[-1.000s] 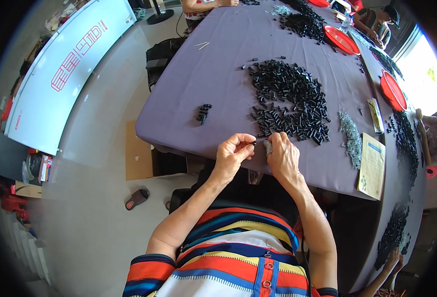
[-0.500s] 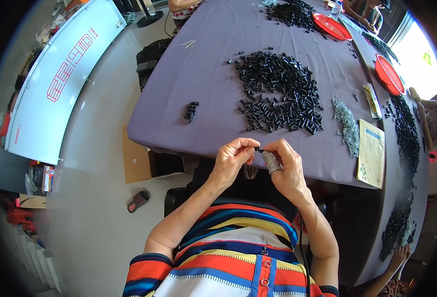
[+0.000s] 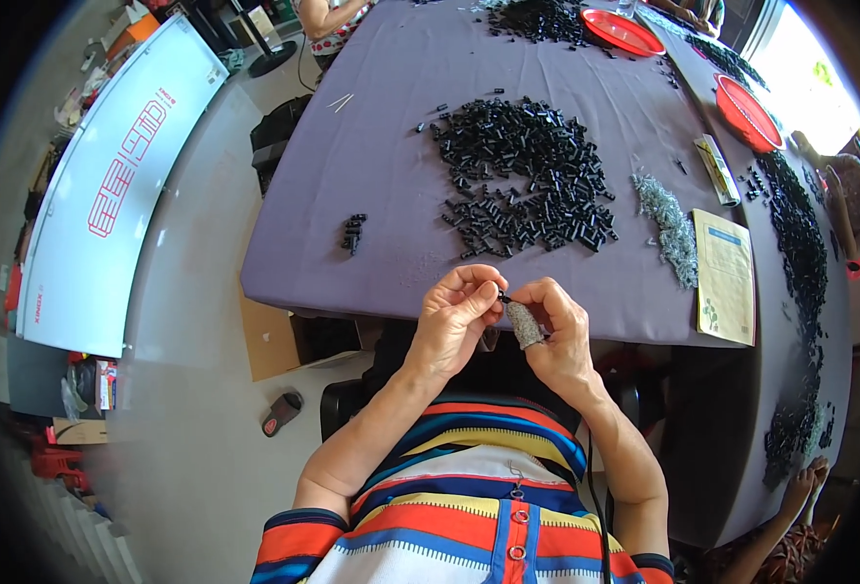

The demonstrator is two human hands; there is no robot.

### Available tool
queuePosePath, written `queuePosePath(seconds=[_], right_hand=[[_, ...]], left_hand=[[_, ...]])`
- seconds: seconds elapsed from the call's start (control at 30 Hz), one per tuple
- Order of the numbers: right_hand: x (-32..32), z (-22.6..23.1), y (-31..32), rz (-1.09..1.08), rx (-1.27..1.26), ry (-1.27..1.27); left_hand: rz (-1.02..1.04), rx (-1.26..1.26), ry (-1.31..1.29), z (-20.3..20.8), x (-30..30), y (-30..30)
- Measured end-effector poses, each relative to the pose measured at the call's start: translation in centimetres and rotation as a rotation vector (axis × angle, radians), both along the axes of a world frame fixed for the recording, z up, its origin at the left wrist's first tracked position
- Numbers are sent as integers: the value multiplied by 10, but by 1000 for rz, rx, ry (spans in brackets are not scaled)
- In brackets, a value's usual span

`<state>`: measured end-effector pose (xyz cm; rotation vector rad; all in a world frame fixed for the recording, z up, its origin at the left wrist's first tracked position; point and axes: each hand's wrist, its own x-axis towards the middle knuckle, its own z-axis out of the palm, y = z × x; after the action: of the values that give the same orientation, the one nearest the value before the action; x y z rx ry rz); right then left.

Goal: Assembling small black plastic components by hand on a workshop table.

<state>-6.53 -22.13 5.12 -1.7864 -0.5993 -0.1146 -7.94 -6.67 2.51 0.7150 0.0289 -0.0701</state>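
Observation:
Both hands meet just over the table's near edge. My left hand (image 3: pixel 454 316) pinches a small black cylindrical piece (image 3: pixel 504 296) between thumb and forefinger. Fingertips of my right hand (image 3: pixel 558 336) close on the other end of that piece; a grey knitted sleeve (image 3: pixel 525 324) covers one of its fingers. Beyond the hands lies a large heap of similar black pieces (image 3: pixel 527 161). A small cluster of them (image 3: pixel 353 234) sits apart to the left. To the right is a pile of clear, thin little parts (image 3: pixel 668 229).
A tan booklet (image 3: pixel 725 277) and a yellow-white box (image 3: pixel 717 170) lie at the right of the purple-covered table (image 3: pixel 352 146). Red trays (image 3: pixel 622 33) stand farther back. Co-workers' hands (image 3: pixel 805 485) show at the right edge. An open carton (image 3: pixel 272 341) is below the table.
The hands have drawn slightly closer together, and the black piece is now more hidden by the fingers. The whole view has shifted a little.

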Motion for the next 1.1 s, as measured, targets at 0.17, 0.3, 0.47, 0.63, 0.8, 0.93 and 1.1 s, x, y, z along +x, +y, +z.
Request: queuePosePath(seconds=[0.17,0.3,0.47,0.63,0.8,0.93,1.1], right_hand=[[1,-2,-1,-18,33,-30],[0,-7,-2,-21,41,-4],[1,-18,-2,-29,78,82],[-2,-20,2,-8,215,223],[2,-27,-1,-7,174,77],[1,-19,0,-10,128,-15],[1,-18,-1,-38,61,-59]], left_hand=[[4,-40,15,1,0,-8],[38,-40,37,-2,-2,-10],[53,-40,72,-6,-4,-9],[70,-20,58,-10,-5,-8],[99,-42,121,-7,-6,-8],[104,-56,108,-10,-6,-9],[107,-69,112,-12,-6,-11]])
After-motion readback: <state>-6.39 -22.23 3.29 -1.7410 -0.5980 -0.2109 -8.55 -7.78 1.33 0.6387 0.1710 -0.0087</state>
